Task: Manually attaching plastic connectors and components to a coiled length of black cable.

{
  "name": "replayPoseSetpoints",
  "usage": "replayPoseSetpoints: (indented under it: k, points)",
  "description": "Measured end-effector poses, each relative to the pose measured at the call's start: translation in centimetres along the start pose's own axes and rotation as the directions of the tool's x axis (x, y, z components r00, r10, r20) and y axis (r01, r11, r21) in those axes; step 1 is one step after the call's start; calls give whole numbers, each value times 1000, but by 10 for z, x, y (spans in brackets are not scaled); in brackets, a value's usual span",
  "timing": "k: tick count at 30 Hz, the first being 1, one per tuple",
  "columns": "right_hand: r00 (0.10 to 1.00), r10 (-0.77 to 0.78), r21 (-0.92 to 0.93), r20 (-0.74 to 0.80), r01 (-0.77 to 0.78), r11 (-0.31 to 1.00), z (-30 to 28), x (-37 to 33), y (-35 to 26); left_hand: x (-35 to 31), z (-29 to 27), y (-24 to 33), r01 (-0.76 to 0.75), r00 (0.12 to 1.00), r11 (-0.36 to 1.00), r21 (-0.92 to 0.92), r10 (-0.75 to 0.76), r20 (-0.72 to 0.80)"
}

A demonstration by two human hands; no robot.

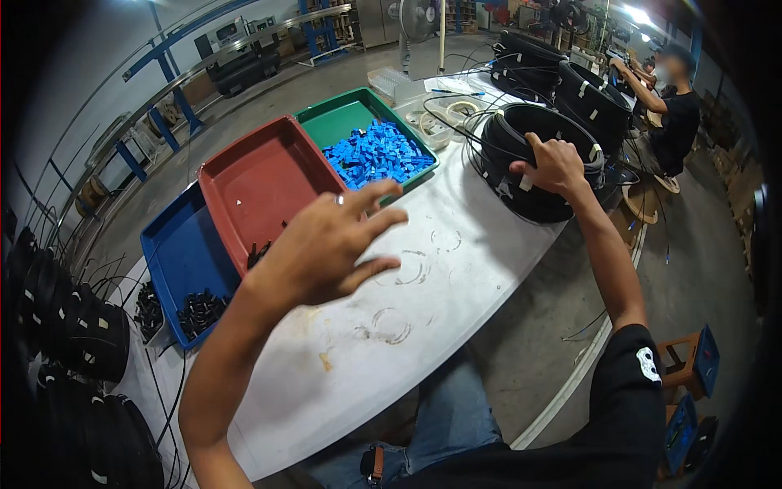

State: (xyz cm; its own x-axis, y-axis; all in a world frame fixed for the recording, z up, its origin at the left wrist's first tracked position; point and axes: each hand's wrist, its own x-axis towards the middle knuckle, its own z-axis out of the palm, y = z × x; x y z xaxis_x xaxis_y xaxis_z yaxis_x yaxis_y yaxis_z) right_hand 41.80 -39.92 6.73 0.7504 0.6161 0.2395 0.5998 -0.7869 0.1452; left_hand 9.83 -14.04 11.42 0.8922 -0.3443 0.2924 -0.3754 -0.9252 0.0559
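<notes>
My left hand hovers over the white table, fingers apart and nothing in them. It hides part of a red tray. A large coil of black cable stands at the table's right side, with pale tags on its windings. At its upper rim is my right hand, thumb and index finger spread; whether they touch the cable I cannot tell. Cable ends stick out loosely left of that coil. A green tray holds a heap of small blue plastic pieces.
A blue tray with small black parts lies partly under the red one. More black coils stand at far left and behind the right coil. Clear containers sit at the back. A person works at far right.
</notes>
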Motion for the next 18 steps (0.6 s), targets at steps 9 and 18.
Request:
replayPoseSetpoints:
  k: [9, 18]
  points:
    - [933, -93, -28, -349, 88, 996, 22, -2, -16, -85, 13, 61, -87, 993, 996, -25, 89, 72]
    - [679, -262, 256, -686, 563, 786, -67, -31, -112, -203, -54, 101, 324, 943, 944, 59, -318, -94]
